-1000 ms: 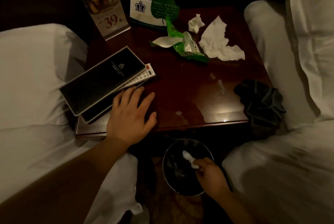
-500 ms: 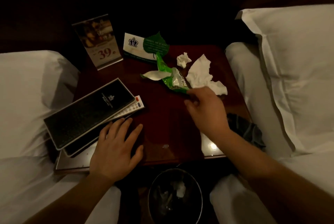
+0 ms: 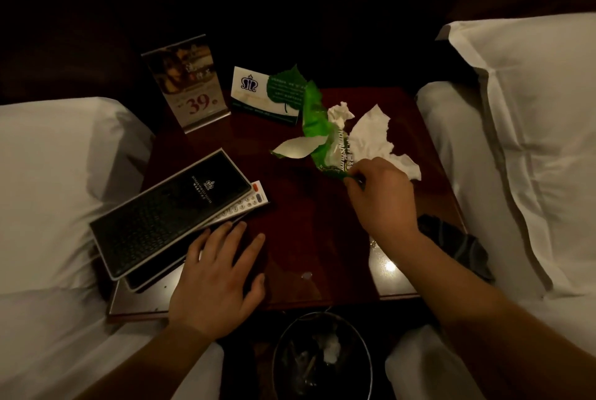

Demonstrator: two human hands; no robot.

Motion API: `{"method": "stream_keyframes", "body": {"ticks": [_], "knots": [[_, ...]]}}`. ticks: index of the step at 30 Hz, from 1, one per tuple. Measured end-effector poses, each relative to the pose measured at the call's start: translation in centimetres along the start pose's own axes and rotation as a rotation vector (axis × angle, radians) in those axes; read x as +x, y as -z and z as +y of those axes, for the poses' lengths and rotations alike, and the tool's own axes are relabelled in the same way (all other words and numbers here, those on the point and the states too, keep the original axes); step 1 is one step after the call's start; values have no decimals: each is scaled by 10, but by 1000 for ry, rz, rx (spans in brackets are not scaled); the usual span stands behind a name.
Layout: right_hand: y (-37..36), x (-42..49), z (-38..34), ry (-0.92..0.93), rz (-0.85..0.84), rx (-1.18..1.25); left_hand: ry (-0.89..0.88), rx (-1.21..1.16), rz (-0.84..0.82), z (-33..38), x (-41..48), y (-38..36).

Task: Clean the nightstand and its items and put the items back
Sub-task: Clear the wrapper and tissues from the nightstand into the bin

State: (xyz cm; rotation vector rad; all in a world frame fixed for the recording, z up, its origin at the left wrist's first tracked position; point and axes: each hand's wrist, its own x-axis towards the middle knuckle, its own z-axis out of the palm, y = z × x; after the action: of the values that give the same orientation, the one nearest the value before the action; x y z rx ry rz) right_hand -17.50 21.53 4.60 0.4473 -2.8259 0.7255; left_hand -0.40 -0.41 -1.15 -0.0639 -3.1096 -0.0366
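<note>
The dark wooden nightstand (image 3: 306, 232) stands between two beds. My right hand (image 3: 382, 198) pinches the near end of a green wrapper (image 3: 317, 128), which rises off the top. Behind the wrapper lie a crumpled tissue ball (image 3: 340, 112) and a flat white tissue (image 3: 374, 135). My left hand (image 3: 216, 280) rests flat, fingers spread, on the front left of the nightstand, beside a black folder (image 3: 167, 212) that lies over a white remote (image 3: 245, 204).
A "39" sign stand (image 3: 187, 83) and a card with a green leaf (image 3: 267, 93) stand at the back. A dark cloth (image 3: 458, 245) lies at the right edge. A black bin (image 3: 322, 357) with tissue sits on the floor below. White bedding flanks both sides.
My right hand came up from the bin, where it left a tissue, crossed to the back right and took hold of the green wrapper. The left hand stayed put.
</note>
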Motion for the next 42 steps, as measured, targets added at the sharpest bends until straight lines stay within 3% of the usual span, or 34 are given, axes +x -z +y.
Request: {"method": "stream_keyframes", "body": {"ticks": [8, 16, 21, 26, 29, 33, 38, 42], "knots": [[42, -66, -10, -48, 111, 263, 21, 18, -18, 2, 1, 2], [34, -160, 5, -181, -177, 332, 40, 49, -65, 2, 0, 1], [12, -218, 12, -197, -237, 308, 46, 62, -62, 4, 0, 4], [-23, -266, 25, -360, -421, 425, 44, 52, -36, 4, -1, 3], [-53, -289, 39, -358, -459, 335, 49, 50, -32, 6, -1, 3], [-86, -306, 54, -507, -676, 195, 54, 46, -30, 6, -1, 2], [-96, -313, 72, -571, -731, 161, 51, 47, -23, 5, -2, 1], [-87, -302, 72, -546, -646, 178, 55, 45, -28, 5, -1, 2]]}}
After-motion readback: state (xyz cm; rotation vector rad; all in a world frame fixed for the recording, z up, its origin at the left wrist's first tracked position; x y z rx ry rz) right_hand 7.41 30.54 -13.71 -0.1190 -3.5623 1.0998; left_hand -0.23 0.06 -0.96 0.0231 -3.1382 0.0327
